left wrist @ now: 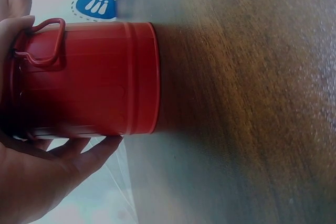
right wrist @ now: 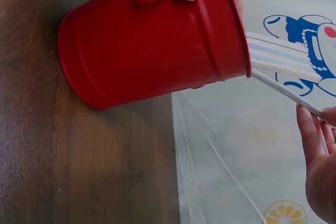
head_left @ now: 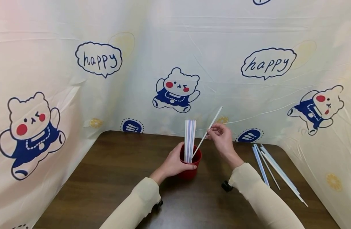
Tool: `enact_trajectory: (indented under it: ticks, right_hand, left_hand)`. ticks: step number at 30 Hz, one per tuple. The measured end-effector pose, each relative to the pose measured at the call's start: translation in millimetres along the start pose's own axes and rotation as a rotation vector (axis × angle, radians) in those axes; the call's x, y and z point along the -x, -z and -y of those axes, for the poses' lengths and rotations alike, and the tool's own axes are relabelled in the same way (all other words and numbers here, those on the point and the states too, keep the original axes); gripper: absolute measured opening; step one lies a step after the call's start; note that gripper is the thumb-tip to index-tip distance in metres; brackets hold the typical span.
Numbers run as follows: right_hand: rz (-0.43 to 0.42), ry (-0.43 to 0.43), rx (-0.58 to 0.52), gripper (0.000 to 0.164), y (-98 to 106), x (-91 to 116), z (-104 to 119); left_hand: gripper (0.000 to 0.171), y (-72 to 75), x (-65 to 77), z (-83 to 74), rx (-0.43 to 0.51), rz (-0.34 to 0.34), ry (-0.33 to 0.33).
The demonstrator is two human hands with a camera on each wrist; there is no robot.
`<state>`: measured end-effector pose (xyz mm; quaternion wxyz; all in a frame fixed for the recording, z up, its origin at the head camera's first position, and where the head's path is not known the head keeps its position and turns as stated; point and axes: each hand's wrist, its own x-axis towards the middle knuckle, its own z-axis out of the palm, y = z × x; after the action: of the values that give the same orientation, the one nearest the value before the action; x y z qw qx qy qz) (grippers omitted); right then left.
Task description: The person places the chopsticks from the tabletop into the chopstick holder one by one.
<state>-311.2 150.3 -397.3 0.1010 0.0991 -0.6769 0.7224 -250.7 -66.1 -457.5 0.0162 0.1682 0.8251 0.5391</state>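
Note:
A small red bucket [head_left: 189, 173] with a wire handle [left wrist: 52, 43] stands on the brown table, its rim facing up. My left hand [head_left: 173, 162] grips it around the upper side, thumb across the front near the rim. Several white and pale blue sticks [head_left: 190, 136] stand upright inside, packed side by side. My right hand [head_left: 221, 137], to the right of the bucket, pinches a thin white stick [head_left: 216, 116] between thumb and fingers. That stick slants, its lower end inside the bucket mouth and its upper end above my hand. In the right wrist view the pinching fingertips [right wrist: 310, 116] show beyond the rim.
More loose blue and white sticks [head_left: 281, 173] lie fanned out on the right side of the table [head_left: 101, 181]. A pale curtain [head_left: 221, 28] printed with cartoon bears surrounds the back and both sides. A black wrist device [head_left: 227, 186] shows below the right sleeve.

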Motion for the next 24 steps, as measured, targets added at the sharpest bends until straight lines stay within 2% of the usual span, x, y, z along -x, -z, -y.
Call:
enact_trajectory:
  ticks: [7, 14, 21, 24]
  right_hand:
    - [0.083, 0.065, 0.051, 0.025, -1.8, 2.2, -6.2]
    - [0.193, 0.139, 0.232, 0.023, -3.2, 8.4, -14.2]
    - [0.278, 0.129, 0.421, 0.020, -9.7, 16.1, -9.1]
    - [0.297, 0.101, 0.452, 0.022, -10.7, 16.2, -7.3]
  left_hand:
    - [0.088, 0.6, -0.2, -0.3, 0.001, 0.001, 0.006]
    - [0.089, 0.4, 1.5, -1.8, 0.008, 0.007, 0.004]
    - [0.091, 0.8, 0.9, -1.3, 0.007, 0.008, -0.008]
    - [0.092, 0.8, 0.6, -1.1, 0.003, 0.009, -0.008]
